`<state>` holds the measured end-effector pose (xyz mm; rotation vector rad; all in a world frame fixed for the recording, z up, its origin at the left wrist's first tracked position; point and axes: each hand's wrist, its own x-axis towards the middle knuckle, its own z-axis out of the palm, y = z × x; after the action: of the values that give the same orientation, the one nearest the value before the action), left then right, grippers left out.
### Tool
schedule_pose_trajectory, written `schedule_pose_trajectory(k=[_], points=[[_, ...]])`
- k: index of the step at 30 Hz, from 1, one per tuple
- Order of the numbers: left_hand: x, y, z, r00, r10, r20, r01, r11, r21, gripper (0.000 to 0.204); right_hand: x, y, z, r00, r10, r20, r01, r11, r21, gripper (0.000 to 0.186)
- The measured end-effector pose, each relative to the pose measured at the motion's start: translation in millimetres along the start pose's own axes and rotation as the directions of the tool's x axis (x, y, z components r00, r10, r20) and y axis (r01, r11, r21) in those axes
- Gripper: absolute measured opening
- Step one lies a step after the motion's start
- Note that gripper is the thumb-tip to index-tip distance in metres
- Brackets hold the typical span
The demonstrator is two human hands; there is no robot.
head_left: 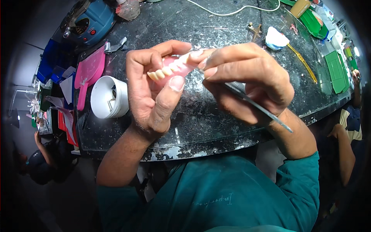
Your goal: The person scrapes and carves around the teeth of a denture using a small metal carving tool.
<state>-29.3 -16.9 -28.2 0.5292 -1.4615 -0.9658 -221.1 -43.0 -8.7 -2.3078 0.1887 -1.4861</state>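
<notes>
My left hand [148,91] is closed around a denture [167,71] with a pink base and a row of cream teeth, held above the black worktop. Its thumb presses the near side of the pink base, and the fingers curl behind. In my right hand [251,77] is a slim metal hand instrument [268,113], pinched like a pen. The tool's rear end slants down to the right. Its working tip lies by the right end of the denture, mostly hidden by my fingers, so contact cannot be made out.
Left of my hands stand a white tub [105,97] with small metal pieces, a pink dustpan [89,69] and a blue machine [94,25]. At the right are a white plaster piece [276,38], a yellow strip [303,65] and a green tray [336,71]. Other people sit at both sides.
</notes>
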Motion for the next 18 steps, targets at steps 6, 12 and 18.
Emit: schedule_pose_trajectory(k=[6, 12, 18], points=[[0.1, 4.3, -11.7, 0.997, 0.001, 0.075, -0.007, 0.997, 0.079, 0.027, 1.2, 2.2, -0.6, 0.996, -0.048, 0.074, 0.048, 0.999, -0.004, 0.027], [-2.3, 11.4, -8.7, 0.999, -0.031, 0.017, 0.031, 0.999, 0.014, 0.034, 2.6, -1.6, 9.7, 0.996, -0.087, -0.012, 0.087, 0.996, -0.015, 0.027], [12.9, 16.9, -20.6, 0.969, -0.138, 0.204, 0.045, 0.913, 0.405, 0.072, -4.2, -8.3, 5.8, 1.000, 0.005, 0.023, -0.003, 0.995, -0.104, 0.028]])
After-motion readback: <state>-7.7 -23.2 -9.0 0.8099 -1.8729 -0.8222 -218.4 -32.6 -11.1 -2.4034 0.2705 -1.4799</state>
